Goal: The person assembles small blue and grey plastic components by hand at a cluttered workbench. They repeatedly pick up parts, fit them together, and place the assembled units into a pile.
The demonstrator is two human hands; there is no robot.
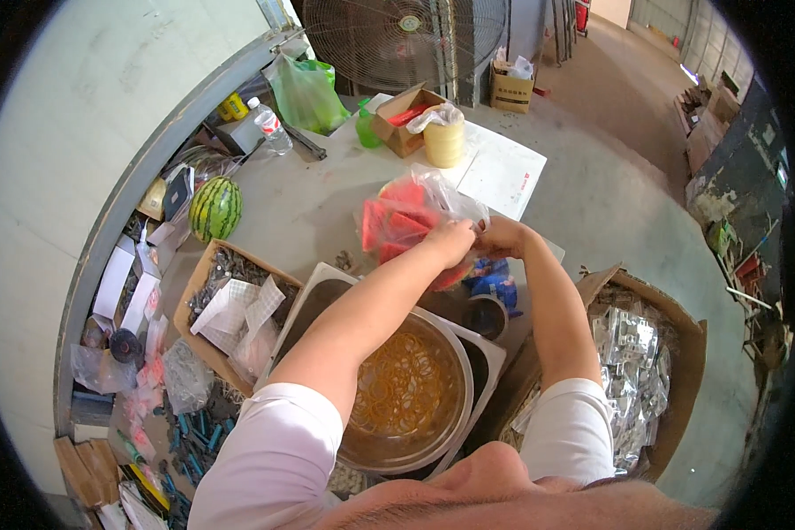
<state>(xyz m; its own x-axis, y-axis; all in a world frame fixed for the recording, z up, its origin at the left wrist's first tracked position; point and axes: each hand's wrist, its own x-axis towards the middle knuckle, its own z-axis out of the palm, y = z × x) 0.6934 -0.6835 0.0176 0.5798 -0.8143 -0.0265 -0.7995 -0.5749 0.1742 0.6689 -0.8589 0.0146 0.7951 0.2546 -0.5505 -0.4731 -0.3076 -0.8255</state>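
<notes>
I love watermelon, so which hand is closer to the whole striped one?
Left: the left hand is well right of the whole watermelon; the right hand is even farther right.

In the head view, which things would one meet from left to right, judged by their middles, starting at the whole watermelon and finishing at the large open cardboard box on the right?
Whole watermelon, water bottle, bagged red melon slices, left hand, right hand, large open cardboard box.
</notes>
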